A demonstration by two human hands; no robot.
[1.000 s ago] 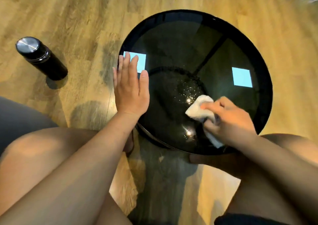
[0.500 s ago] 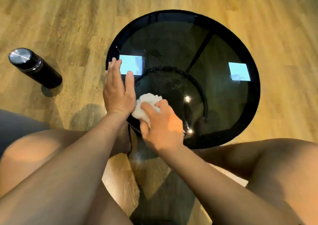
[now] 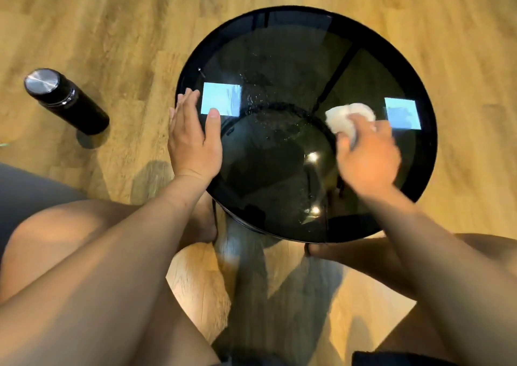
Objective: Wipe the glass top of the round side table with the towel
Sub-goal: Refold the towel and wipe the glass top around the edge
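Our left hand [image 3: 193,141] lay flat at the left of the glass top [image 3: 279,54]. Our right hand [image 3: 366,158] squeezed the towel [image 3: 342,119]. We thought slow, firm rubs would clear the specks [image 3: 268,124].

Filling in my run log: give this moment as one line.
step: wipe | right hand: grips towel on glass, right side | left hand: flat on glass, left edge

Black insulated bottle [image 3: 65,101] with a brushed steel lid, standing upright on the light wood-plank floor [image 3: 112,15], its shadow falling just beside it, grey cushion edge [image 3: 28,186] at far left
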